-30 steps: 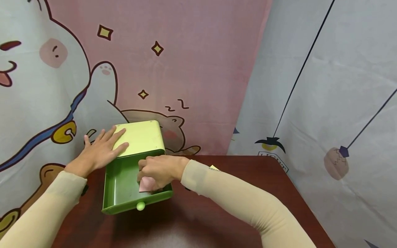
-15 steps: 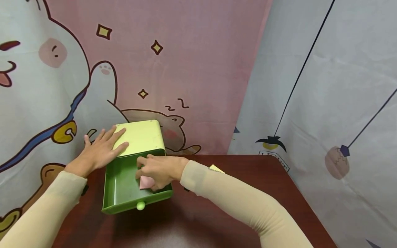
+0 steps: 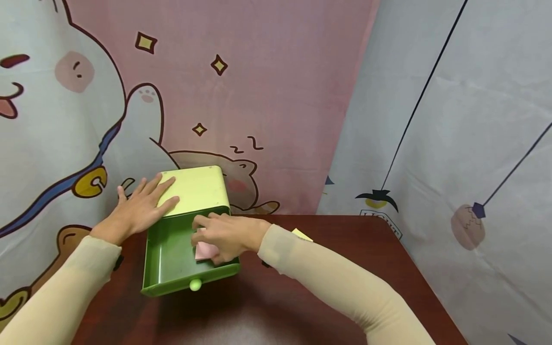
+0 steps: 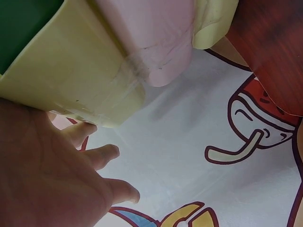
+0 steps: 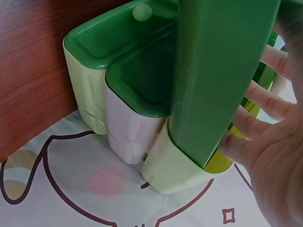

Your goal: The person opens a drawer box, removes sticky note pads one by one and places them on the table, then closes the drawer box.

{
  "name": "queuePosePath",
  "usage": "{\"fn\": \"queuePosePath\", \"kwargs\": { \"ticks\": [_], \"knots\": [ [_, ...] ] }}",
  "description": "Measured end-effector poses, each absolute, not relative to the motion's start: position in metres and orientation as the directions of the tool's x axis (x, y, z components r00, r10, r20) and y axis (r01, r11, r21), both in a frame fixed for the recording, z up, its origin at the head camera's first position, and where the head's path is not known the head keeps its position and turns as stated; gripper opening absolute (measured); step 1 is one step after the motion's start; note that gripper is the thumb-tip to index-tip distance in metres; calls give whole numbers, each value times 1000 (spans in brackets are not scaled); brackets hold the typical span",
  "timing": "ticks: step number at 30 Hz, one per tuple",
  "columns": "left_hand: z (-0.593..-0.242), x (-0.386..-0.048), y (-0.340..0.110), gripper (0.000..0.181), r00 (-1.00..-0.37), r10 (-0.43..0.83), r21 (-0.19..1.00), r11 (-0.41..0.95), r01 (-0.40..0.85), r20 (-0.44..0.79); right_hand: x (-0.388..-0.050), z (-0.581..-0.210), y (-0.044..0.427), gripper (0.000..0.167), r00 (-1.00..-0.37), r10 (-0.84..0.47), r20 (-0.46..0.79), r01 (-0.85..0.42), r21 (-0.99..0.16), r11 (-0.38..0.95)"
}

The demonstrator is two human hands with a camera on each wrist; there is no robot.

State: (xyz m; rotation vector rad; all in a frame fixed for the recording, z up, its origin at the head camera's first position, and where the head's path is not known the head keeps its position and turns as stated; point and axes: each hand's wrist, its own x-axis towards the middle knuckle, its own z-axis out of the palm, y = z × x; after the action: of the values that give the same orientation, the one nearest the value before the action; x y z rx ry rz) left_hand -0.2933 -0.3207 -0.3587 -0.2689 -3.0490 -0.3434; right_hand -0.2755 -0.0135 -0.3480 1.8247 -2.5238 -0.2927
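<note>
A small drawer cabinet [image 3: 198, 191] with a pale yellow top stands at the table's back left. Its top green drawer [image 3: 170, 263] is pulled out. My left hand [image 3: 140, 211] rests on the cabinet top with fingers spread; in the left wrist view it lies beside the yellow casing [image 4: 66, 71]. Reaching into the drawer's right side, my right hand [image 3: 230, 237] has its thumb and bent fingers around a pink paper pad [image 3: 205, 251]. The hand covers part of the pad. In the right wrist view the drawer wall [image 5: 222, 71] hides the pad.
A yellow paper piece [image 3: 303, 235] lies on the brown table [image 3: 340, 244], partly behind the right sleeve. Below the open drawer, the right wrist view has a pink drawer section [image 5: 130, 132] and another yellow one [image 5: 87, 94]. A patterned cloth [image 3: 280, 96] hangs behind.
Within the drawer, the right hand and the pink paper pad have shifted slightly away from the drawer front. The thumb shows more now. Left hand and cabinet stay put.
</note>
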Motion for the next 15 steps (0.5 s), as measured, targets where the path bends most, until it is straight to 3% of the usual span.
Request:
{"fn": "queuePosePath", "kwargs": {
  "ticks": [9, 15],
  "knots": [
    [-359, -294, -319, 92, -983, 164, 216, 960, 177, 80, -273, -347, 0, 60, -262, -964, 45, -963, 54, 264],
    [-359, -293, -320, 92, -984, 162, 221, 959, 176, 79, -271, -342, 9, 62, -208, -968, 143, -973, 70, 219]
  ]
}}
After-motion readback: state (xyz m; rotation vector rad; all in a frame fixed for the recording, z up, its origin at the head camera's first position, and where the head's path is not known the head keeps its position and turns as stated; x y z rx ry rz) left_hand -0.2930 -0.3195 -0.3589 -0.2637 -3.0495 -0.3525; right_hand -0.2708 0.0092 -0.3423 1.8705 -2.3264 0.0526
